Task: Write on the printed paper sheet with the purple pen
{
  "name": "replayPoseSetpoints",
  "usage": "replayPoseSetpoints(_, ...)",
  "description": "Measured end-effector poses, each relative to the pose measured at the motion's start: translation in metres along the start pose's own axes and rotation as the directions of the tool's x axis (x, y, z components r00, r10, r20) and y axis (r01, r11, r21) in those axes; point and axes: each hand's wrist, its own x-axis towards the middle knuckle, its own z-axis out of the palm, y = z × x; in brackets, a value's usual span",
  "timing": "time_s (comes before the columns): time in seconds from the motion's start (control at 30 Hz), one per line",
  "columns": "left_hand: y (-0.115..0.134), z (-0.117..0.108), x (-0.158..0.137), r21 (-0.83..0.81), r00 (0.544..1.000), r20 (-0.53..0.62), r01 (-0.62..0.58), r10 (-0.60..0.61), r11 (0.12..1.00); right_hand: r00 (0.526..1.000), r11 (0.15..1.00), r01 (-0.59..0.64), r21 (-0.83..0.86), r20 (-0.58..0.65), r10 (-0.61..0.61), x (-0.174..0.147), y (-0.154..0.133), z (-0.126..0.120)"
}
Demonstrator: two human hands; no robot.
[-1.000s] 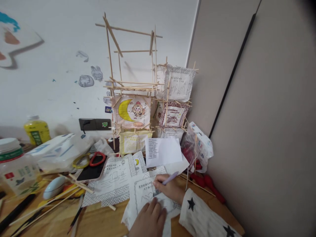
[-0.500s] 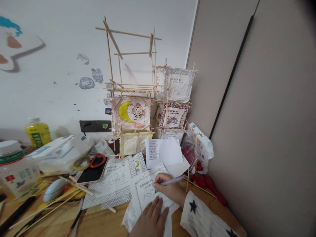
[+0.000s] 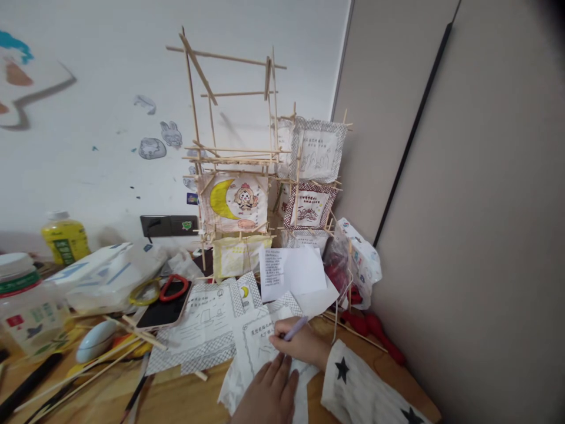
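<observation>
One pen [image 3: 295, 328] we are gripping in our right hand [image 3: 305, 343]; beside it, our flat left hand [image 3: 270, 388] is touching paper [image 3: 249, 347].

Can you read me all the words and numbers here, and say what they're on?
No word or number reads surely.
Front sheet: handwriting, too small.
Boat drawing: handwriting, too small.
White note: lines, too small.
Moon panel, grey-bordered panel, dark-red-bordered panel: characters, too small.
Yellow panel: faint writing.
Yellow bottle, white-lidded jar: labels, blurred.
</observation>
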Motion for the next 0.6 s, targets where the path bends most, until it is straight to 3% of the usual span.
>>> replayPoseSetpoints(0.6,-0.0018,-0.0018,0.0014,-0.01,0.998,0.045,-0.034,0.034,0.999,0.999,0.999,0.034,-0.038,-0.001,-0.034,0.0011,0.0032,0.0026)
